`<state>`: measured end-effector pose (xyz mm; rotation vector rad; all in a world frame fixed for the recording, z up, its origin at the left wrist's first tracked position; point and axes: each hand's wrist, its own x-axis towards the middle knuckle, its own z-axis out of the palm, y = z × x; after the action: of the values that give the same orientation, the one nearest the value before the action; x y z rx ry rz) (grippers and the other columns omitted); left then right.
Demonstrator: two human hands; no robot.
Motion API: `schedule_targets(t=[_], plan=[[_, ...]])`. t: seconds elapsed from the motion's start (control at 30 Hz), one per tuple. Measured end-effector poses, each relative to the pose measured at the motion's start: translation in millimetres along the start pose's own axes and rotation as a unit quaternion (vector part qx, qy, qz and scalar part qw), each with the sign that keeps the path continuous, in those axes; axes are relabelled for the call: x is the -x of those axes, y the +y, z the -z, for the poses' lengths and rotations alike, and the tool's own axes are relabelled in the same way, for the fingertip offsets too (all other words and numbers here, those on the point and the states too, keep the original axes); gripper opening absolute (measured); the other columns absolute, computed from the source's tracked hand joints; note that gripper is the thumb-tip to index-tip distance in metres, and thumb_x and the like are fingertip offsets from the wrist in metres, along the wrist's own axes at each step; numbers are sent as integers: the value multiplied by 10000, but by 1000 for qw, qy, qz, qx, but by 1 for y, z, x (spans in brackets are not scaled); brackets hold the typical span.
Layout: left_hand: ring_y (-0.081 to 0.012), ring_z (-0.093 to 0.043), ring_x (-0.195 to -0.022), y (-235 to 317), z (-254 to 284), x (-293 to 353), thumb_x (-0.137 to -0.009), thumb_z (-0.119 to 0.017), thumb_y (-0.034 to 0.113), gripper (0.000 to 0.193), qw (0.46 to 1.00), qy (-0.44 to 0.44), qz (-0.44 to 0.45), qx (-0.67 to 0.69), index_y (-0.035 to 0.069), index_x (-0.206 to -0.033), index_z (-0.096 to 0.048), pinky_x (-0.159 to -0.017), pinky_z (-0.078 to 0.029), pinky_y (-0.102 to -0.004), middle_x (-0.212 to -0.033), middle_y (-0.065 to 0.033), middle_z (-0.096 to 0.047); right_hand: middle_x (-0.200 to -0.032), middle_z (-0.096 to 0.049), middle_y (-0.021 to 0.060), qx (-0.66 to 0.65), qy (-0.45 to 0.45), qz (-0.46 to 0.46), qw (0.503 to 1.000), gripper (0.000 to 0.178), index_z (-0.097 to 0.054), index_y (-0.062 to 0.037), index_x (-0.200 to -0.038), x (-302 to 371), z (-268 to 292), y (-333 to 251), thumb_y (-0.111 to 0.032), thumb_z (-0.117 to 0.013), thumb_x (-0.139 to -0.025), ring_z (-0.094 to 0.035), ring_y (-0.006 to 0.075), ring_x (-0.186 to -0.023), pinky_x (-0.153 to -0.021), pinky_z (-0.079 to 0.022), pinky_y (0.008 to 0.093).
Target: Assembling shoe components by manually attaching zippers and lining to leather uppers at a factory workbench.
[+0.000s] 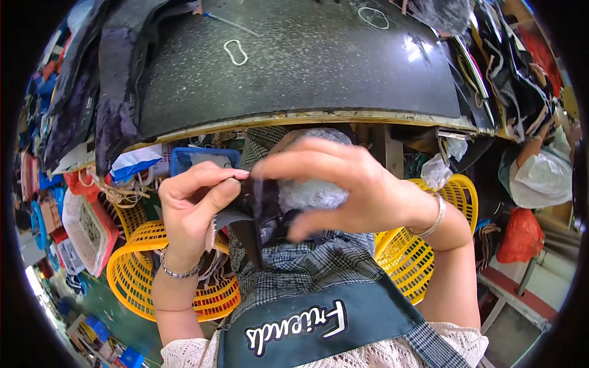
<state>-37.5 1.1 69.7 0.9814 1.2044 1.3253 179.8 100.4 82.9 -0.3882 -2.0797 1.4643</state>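
In front of my lap, my left hand pinches the upper edge of a dark piece of material between thumb and fingertips. The piece hangs downward, black on the outside, with a pale frayed edge showing near my palm. To its right is my right hand, thumb and fingers spread apart and smeared by motion. Its fingertips are close to the piece's top edge; whether they touch it, I cannot tell. Crumpled clear plastic shows behind, between my hands. A checked apron covers my lap.
A black worktable lies ahead, its pale wooden edge facing me. White loops rest on it, with dark fabric pieces at the left. Yellow baskets flank my lap. A blue basket sits under the table edge; a red bag hangs right.
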Motion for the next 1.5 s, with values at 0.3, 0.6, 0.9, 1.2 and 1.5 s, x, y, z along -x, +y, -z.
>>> schedule_targets(t=[0.3, 0.6, 0.9, 1.2, 1.5], plan=[[-95, -546, -799, -1, 0, -19, -778, -695, -13, 121, 987, -90, 118, -54, -27, -892, -731, -697, -423, -213, -893, -45, -596, -1107, -595, 159, 334, -60, -39, 940, 315, -591, -14, -1069, 100, 36, 74, -65, -703, -779, -529, 350, -1087, -1005, -402, 484], [-200, -687, -567, -1, -44, -13, -822, -651, -2, 129, 921, -150, 338, -127, -92, -903, -697, -501, -527, -242, -768, -139, -697, -870, -597, 67, 385, 25, 196, 901, 337, -600, -25, -990, -2, 9, 37, -216, -714, -737, -564, 231, -779, -760, -460, 367], [-182, -666, -533, -25, -20, -1, -842, -642, 0, 105, 957, -59, 278, -53, -90, -859, -695, -448, -506, -241, -745, -126, -693, -985, -643, 79, 425, 81, 298, 851, 318, -668, -40, -871, 18, -3, 46, -177, -637, -585, -598, 231, -923, -836, -489, 398], [-184, -650, -523, -51, -31, 17, -813, -642, -36, 65, 986, -10, 82, -143, -56, -834, -700, -447, -494, -263, -724, -93, -666, -776, -638, 16, 267, 138, -7, 954, 262, -622, -40, -939, 15, -30, 36, -91, -765, -725, -562, 208, -700, -687, -401, 347], [-163, -625, -548, -44, -39, 21, -778, -678, -52, 95, 966, -41, -23, -256, -32, -866, -709, -474, -468, -275, -689, -102, -627, -809, -630, 28, 271, 176, -13, 946, 249, -692, -78, -932, 8, -27, 34, -38, -733, -690, -605, 187, -667, -599, -452, 314]])
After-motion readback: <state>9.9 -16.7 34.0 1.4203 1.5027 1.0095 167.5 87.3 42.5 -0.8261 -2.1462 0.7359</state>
